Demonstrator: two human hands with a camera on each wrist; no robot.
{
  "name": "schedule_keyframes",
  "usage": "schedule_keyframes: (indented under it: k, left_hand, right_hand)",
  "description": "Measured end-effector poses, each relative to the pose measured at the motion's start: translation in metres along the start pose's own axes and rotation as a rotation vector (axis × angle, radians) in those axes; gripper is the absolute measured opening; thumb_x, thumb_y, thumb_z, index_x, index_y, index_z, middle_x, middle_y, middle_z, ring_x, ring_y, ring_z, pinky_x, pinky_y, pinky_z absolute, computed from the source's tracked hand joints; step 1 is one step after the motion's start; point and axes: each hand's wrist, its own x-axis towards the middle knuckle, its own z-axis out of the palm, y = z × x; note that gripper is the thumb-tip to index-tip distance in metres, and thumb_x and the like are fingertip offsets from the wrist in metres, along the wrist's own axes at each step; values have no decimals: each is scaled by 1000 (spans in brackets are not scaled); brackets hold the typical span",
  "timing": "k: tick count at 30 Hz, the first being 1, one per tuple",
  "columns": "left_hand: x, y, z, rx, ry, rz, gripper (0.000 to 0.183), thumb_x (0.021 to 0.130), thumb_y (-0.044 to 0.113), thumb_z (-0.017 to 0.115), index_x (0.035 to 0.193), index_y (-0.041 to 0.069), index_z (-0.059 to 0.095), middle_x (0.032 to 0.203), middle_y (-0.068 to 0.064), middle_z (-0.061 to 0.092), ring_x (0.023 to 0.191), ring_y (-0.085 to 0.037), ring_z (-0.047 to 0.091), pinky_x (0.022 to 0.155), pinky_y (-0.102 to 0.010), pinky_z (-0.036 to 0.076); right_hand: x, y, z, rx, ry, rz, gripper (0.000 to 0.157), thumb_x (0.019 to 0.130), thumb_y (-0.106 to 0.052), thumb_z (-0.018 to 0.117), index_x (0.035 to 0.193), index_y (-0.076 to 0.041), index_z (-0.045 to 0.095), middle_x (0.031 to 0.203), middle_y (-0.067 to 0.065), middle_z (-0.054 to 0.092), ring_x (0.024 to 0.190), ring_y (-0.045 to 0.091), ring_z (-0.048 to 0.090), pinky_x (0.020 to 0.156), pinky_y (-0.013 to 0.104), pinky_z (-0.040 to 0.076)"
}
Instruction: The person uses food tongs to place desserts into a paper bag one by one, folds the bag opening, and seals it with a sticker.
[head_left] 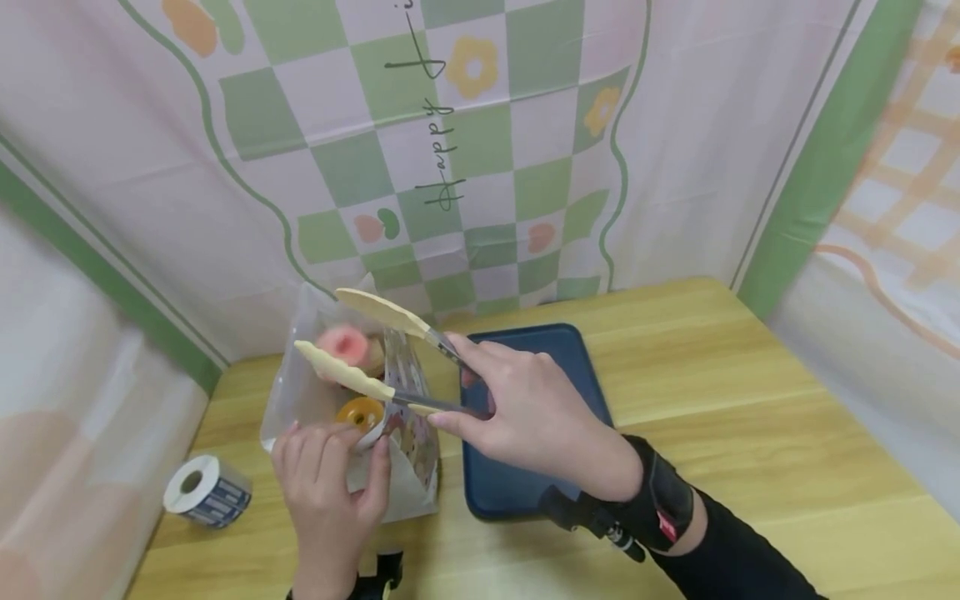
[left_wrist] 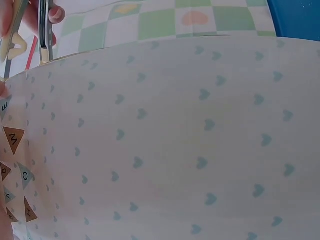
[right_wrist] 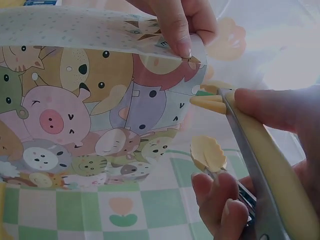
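Observation:
My left hand pinches the near rim of a paper bag between thumb and fingers. The bag stands with its mouth up; its side carries cartoon animals, and a heart-printed panel fills the left wrist view. Inside lie a pink-topped donut and an orange ring donut. My right hand grips metal tongs with cream tips. The tongs' arms are spread apart above the bag mouth, nothing between them, overlapping the pink-topped donut in the head view.
A dark blue tray lies right of the bag, partly under my right forearm in view. A roll of labels stands at the left edge of the wooden table. A checkered cloth hangs behind.

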Motion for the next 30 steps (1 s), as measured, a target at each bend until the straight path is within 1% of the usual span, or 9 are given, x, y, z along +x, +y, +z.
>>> schedule_keyframes:
  k: [5,9,12,17,23,27,30]
  left_hand:
    - [0,-1,0,7,0,12,43,91,30,54,63,-3,56,59,-13,56,61,-32,48,72,-56,32]
    - [-3,-1,1,17,-12,15,43,91,30,53,63,-2,55,60,-13,55,60,-31,48,77,-56,33]
    - [-4,-1,1,18,-12,10,42,90,30,54,63,-2,56,60,-13,56,61,-31,48,80,-55,34]
    - [-5,-1,1,15,-4,6,40,89,29,55,64,-2,56,60,-13,56,61,-31,48,86,-50,34]
    - [-4,-1,1,15,7,1,39,88,28,56,64,-3,57,61,-14,57,61,-31,49,83,-52,34]
    - [-4,0,2,17,7,-1,40,89,29,55,64,-3,58,61,-14,57,61,-31,49,84,-50,34]
    - [-5,0,2,17,5,-2,40,89,29,55,65,-3,58,61,-14,57,61,-31,49,87,-48,34]
  right_hand:
    - [-6,3,-1,55,40,50,81,75,-51,71,140,-9,46,94,-5,64,55,-4,50,50,22,45]
    - [-13,11,-3,90,83,71,86,74,-49,74,143,-8,41,99,-2,64,60,0,52,52,24,46]
    - [-17,20,-4,106,109,95,88,74,-45,75,143,-7,39,101,0,63,62,2,53,54,26,46]
    - [-25,36,-5,141,103,166,88,75,-42,76,145,-8,36,103,4,63,64,5,55,56,30,47]
    - [-34,56,-6,147,101,272,90,74,-45,76,147,-11,35,103,3,62,66,7,57,58,32,48]
    - [-41,67,-6,136,96,342,93,74,-50,74,147,-9,34,105,2,62,67,8,58,60,34,48]
    - [-45,75,-5,129,91,370,94,74,-52,72,147,-6,33,106,5,63,69,10,60,60,35,49]
